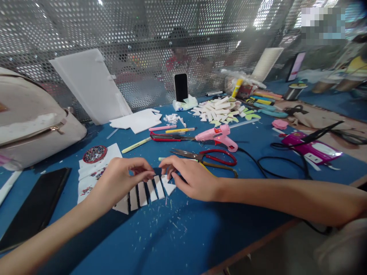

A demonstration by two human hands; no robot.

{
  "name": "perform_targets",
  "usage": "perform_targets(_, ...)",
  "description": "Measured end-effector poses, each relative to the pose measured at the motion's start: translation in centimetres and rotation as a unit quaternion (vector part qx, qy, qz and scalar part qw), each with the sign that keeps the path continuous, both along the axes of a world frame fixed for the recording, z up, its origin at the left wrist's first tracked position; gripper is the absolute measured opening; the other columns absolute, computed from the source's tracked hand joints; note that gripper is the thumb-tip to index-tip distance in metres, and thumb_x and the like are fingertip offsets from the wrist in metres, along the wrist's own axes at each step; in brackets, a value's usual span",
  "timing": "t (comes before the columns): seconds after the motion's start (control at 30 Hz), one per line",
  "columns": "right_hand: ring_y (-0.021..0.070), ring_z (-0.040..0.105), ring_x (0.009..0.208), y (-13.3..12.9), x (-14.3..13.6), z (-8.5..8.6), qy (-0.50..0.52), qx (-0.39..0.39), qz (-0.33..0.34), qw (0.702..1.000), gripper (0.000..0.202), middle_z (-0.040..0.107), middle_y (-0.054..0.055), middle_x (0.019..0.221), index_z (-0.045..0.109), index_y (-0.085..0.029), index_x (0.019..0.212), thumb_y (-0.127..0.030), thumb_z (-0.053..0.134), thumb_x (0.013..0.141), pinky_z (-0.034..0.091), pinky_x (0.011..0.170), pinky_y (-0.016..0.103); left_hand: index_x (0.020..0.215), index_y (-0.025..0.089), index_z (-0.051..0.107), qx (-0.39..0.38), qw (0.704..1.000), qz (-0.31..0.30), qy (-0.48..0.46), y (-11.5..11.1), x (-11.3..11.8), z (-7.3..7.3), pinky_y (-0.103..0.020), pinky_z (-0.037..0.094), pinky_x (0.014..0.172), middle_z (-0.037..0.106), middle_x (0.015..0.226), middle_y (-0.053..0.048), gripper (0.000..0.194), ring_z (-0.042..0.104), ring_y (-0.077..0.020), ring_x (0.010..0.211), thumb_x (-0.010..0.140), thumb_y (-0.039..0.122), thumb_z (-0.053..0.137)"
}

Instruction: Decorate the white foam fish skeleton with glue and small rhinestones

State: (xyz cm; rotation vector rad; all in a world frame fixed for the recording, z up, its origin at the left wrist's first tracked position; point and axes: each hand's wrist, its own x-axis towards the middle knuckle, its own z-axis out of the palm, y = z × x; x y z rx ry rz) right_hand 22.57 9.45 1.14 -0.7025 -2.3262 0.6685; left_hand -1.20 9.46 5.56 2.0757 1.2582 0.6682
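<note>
Several white foam strips (143, 194) lie side by side on the blue table, with a pointed white foam piece (169, 186) at their right end. Over the strips' far ends, my left hand (122, 177) has its thumb and index fingertips pressed together; whatever may be between them is too small to see. My right hand (195, 176) is bent down beside the pointed piece, its fingers apart and the tips close to or touching it. Just beyond that hand are scissors (219, 156) with red handles and a pink glue gun (216, 134).
A heap of cut foam pieces (219, 109) and a phone (181, 88) stand at the back. Left are a backpack (34, 122), a dark phone-like slab (37, 206) and a dish of beads (95, 154). A black cord (275, 157) runs to a purple power strip (311, 147).
</note>
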Motion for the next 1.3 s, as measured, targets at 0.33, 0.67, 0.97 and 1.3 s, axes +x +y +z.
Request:
perform_targets(0.33, 0.0148, 0.067, 0.091, 0.0, -0.1, -0.1, 0.169, -0.093, 0.046, 0.98, 0.034, 0.058, 0.008, 0.109, 0.042, -0.019, 0.126, -0.004, 0.038, 0.096, 0.055, 0.086, 0.035, 0.082, 0.016, 0.074, -0.197, 0.962, 0.093, -0.167, -0.3, -0.5, -0.4, -0.024, 0.062, 0.064, 0.079, 0.079, -0.009, 0.022, 0.077, -0.0218, 0.076, 0.079, 0.038, 0.077)
perform_targets(0.67, 0.0182, 0.072, 0.101, -0.9, -0.5, 0.3, 0.266, -0.212, 0.063, 0.938, 0.029, 0.055, 0.005, 0.11, 0.044, -0.021, 0.122, -0.005, 0.038, 0.098, 0.055, 0.094, 0.038, 0.09, 0.023, 0.077, -0.094, 0.99, 0.056, -0.087, -1.9, 0.8, -0.9, -0.022, 0.059, 0.068, 0.079, 0.076, 0.001, 0.014, 0.074, -0.0156, 0.068, 0.082, 0.034, 0.073)
perform_targets(0.97, 0.0165, 0.071, 0.101, -0.6, -0.8, -0.1, 0.344, -0.293, 0.085, 0.888, 0.023, 0.051, 0.005, 0.113, 0.045, -0.02, 0.119, -0.008, 0.042, 0.099, 0.056, 0.098, 0.039, 0.084, 0.021, 0.071, 0.167, 0.98, -0.035, 0.098, -1.8, 0.6, -0.1, -0.022, 0.045, 0.061, 0.073, 0.077, 0.001, 0.014, 0.066, -0.0129, 0.067, 0.092, 0.02, 0.059)
perform_targets(1.3, 0.0182, 0.061, 0.115, -0.3, -0.7, -0.2, 0.298, -0.226, 0.051, 0.926, 0.025, 0.055, 0.008, 0.117, 0.046, -0.022, 0.121, -0.011, 0.043, 0.099, 0.054, 0.095, 0.037, 0.075, 0.018, 0.067, 0.045, 0.998, -0.029, -0.045, -1.1, 1.3, 2.3, -0.019, 0.046, 0.05, 0.064, 0.065, 0.001, 0.017, 0.056, -0.0096, 0.054, 0.091, 0.023, 0.063)
